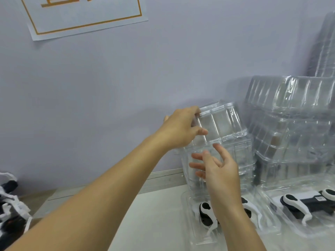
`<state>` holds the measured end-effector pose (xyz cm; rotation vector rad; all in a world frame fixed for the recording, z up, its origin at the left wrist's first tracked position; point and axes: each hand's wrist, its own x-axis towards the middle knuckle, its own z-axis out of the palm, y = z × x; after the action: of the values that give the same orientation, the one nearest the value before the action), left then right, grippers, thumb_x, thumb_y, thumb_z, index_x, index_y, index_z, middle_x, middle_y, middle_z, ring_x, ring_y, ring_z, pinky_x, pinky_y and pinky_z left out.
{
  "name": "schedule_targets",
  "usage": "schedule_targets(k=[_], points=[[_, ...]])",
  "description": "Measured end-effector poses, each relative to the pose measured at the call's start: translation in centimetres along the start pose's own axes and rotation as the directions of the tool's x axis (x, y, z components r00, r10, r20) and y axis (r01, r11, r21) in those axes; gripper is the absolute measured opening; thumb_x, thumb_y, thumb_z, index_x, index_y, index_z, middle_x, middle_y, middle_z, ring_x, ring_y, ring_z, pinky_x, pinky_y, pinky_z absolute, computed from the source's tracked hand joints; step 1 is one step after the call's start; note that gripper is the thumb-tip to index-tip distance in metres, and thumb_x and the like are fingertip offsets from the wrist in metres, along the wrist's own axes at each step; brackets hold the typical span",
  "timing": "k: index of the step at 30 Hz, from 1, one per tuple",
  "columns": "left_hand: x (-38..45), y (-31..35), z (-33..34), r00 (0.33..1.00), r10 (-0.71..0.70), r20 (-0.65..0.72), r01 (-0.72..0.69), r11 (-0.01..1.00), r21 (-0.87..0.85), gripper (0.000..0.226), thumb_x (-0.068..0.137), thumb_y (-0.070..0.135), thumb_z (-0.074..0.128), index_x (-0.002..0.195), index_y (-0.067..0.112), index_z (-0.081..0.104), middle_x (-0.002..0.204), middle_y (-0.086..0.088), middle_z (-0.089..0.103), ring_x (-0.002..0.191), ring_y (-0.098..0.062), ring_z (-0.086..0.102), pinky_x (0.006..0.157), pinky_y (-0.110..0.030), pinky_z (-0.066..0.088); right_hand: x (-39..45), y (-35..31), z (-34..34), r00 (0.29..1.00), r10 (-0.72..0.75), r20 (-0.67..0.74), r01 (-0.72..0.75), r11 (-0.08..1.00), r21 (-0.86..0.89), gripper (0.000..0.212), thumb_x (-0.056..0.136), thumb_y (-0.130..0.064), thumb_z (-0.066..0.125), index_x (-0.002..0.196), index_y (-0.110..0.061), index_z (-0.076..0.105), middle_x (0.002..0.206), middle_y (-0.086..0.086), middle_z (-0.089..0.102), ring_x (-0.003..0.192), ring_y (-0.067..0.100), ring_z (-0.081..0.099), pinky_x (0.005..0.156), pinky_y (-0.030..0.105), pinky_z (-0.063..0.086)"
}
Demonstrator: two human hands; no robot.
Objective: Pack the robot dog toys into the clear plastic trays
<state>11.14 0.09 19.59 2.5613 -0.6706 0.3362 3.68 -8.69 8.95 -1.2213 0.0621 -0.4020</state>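
clear tray lifted off the stack

clear plastic tray (220, 122), ribbed and see-through, tilted upright near the wall above a leaning stack of trays (288, 122). gripped at its left edge by left hand (181, 127), fingers curled round the rim. right hand (215, 169) just below, fingers spread and relaxed, holding nothing. black-and-white robot dog toys (208, 214) seated in trays on the table (154, 223).

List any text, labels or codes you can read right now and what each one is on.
Wall sign: orange strokes of a large character inside an orange border, cut off by the frame edge; unreadable.
Robot dog toy in the right clear tray: small white label with a dark code; too small and blurred to read.
No other text visible.
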Motion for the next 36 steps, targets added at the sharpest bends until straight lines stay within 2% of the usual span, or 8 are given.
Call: schedule_targets(k=[4,7,11,15,19,24,30,36], points=[[-2.0,0.1,-1.3,0.999,0.033,-0.017,-0.034,0.999,-0.021,0.031,0.084,0.033,0.077,0.103,0.028,0.052,0.077,0.016,0.060,0.076,0.001,0.051,0.098,-0.048,0.043,0.1,-0.1,0.0,0.999,-0.012,-0.030,0.015,0.995,0.102,0.030,0.094,-0.033,0.062,0.120,-0.017,0.061,0.086,-0.001,0.075,0.074,0.012,0.073,0.066,0.022,0.055],[-3.1,0.6,-2.2,0.997,0.069,-0.027,-0.069,0.997,-0.015,0.027,0.085,0.035,0.076,0.101,0.028,0.056,0.078,0.016,0.060,0.075,0.004,0.052,0.097,-0.047,0.044,0.2,0.1,-0.1,0.997,-0.058,-0.057,0.065,0.989,0.133,0.023,0.087,-0.040,0.068,0.093,-0.019,0.071,0.080,-0.004,0.070,0.072,0.008,0.069,0.067,0.021,0.052],[-3.5,1.3,-2.7,0.999,0.049,-0.022,-0.049,0.999,-0.011,0.017,0.091,0.040,0.066,0.097,0.027,0.057,0.078,0.013,0.056,0.071,-0.001,0.050,0.095,-0.045,0.044,0.2,0.1,-0.3,0.996,-0.082,-0.016,0.084,0.975,0.203,0.014,0.086,-0.032,0.069,0.091,-0.020,0.076,0.083,-0.001,0.075,0.075,0.011,0.070,0.072,0.027,0.050],[-3.2,1.4,-3.0,1.000,-0.007,0.011,0.008,0.999,-0.040,0.017,0.091,0.039,0.067,0.095,0.024,0.061,0.071,0.012,0.049,0.066,-0.009,0.045,0.082,-0.036,0.039,0.2,0.1,-0.3,0.997,-0.080,-0.003,0.078,0.969,0.235,0.017,0.090,-0.019,0.066,0.082,-0.026,0.079,0.076,0.002,0.075,0.076,0.011,0.072,0.069,0.017,0.053],[-2.9,1.6,-3.2,0.999,-0.022,0.041,0.024,0.999,-0.039,0.015,0.091,0.038,0.067,0.088,0.026,0.059,0.065,0.011,0.043,0.062,-0.009,0.039,0.075,-0.033,0.032,0.2,0.3,-0.2,0.998,-0.060,-0.033,0.066,0.968,0.242,0.015,0.092,-0.014,0.065,0.082,-0.018,0.077,0.071,0.004,0.073,0.074,0.013,0.072,0.067,0.017,0.053],[-2.7,1.5,-3.1,1.000,-0.013,0.015,0.014,1.000,-0.012,0.014,0.091,0.039,0.067,0.090,0.028,0.058,0.068,0.011,0.048,0.062,-0.009,0.041,0.071,-0.031,0.033,0.0,-0.2,-0.3,0.999,-0.040,0.017,0.033,0.950,0.312,0.013,0.089,-0.017,0.067,0.081,-0.016,0.078,0.075,0.006,0.074,0.079,0.015,0.073,0.071,0.017,0.054],[-2.3,2.3,-3.0,1.000,-0.028,0.012,0.027,0.998,0.055,0.019,0.089,0.048,0.064,0.090,0.030,0.059,0.073,0.010,0.056,0.063,-0.007,0.049,0.060,-0.028,0.034,0.2,-0.5,-0.7,0.999,-0.022,0.028,0.009,0.917,0.398,0.020,0.094,-0.007,0.063,0.079,-0.012,0.075,0.077,0.006,0.075,0.080,0.017,0.074,0.072,0.017,0.054],[-2.0,3.6,-2.3,0.997,-0.018,0.076,-0.003,0.964,0.267,0.044,0.072,0.061,0.073,0.098,0.033,0.051,0.081,0.014,0.060,0.073,0.004,0.050,0.078,-0.034,0.038,0.4,-0.6,-1.0,1.000,0.002,-0.009,0.002,0.909,0.416,0.021,0.093,-0.011,0.065,0.078,-0.016,0.078,0.078,0.005,0.075,0.079,0.015,0.073,0.074,0.019,0.054]])
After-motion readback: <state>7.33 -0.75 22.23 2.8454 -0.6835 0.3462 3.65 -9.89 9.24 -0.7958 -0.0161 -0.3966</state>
